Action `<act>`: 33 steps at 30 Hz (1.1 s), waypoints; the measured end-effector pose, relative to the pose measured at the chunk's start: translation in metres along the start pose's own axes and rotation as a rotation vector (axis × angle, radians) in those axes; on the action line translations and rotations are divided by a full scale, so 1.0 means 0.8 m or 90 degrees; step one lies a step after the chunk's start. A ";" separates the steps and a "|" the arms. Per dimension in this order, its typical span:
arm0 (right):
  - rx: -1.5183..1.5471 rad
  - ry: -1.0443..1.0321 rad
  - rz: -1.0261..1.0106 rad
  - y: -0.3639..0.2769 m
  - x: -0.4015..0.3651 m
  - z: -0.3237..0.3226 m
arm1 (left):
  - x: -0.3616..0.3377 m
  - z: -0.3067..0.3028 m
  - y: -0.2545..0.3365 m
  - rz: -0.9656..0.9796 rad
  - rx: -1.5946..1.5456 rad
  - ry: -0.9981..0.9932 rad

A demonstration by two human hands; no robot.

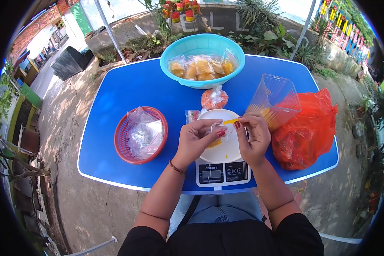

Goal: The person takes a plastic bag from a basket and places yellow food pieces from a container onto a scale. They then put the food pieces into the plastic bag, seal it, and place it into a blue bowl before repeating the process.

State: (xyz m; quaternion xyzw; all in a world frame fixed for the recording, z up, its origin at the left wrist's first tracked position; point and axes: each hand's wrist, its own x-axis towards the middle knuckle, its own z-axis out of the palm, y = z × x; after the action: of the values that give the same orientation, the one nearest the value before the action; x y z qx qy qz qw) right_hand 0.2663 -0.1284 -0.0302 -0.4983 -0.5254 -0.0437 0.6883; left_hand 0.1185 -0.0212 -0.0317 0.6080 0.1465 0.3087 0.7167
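Note:
My left hand (196, 141) pinches the mouth of a small clear zip bag (220, 126) between thumb and fingers. Some yellow pieces (214, 144) show beneath that hand; whether they are inside the bag is hard to tell. A thin yellow strip (231, 121) is held in the fingertips of my right hand (254, 138), close to the bag's opening. Both hands are above the white round plate (232, 149) of a kitchen scale (223, 174). A small yellow crumb lies on the plate.
A red basket (118, 143) with clear bags stands left. Behind are a turquoise basin (175, 50) of filled bags and a knotted bag of orange food (214, 99). At right are a clear plastic container (281, 87) with yellow strips and a red plastic bag (305, 136).

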 end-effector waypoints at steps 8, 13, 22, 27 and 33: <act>-0.081 -0.137 -0.035 -0.001 0.009 -0.006 | 0.001 -0.002 -0.004 0.022 -0.014 -0.015; -0.181 -0.168 0.023 -0.002 0.006 0.001 | 0.006 -0.009 0.000 0.054 -0.121 0.169; -0.438 -0.366 -0.051 0.000 -0.008 0.011 | 0.013 -0.030 -0.017 0.064 -0.297 0.238; -0.418 -0.417 -0.023 0.004 -0.005 0.004 | 0.010 -0.026 -0.012 0.040 -0.284 0.194; -0.465 -0.415 -0.072 -0.003 -0.003 0.007 | 0.009 -0.020 -0.007 0.013 -0.275 0.172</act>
State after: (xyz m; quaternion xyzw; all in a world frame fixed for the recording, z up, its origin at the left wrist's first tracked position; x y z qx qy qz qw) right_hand 0.2597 -0.1264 -0.0304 -0.6655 -0.6901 -0.1037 0.2647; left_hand 0.1166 -0.0046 -0.0393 0.3957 0.1652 0.4184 0.8006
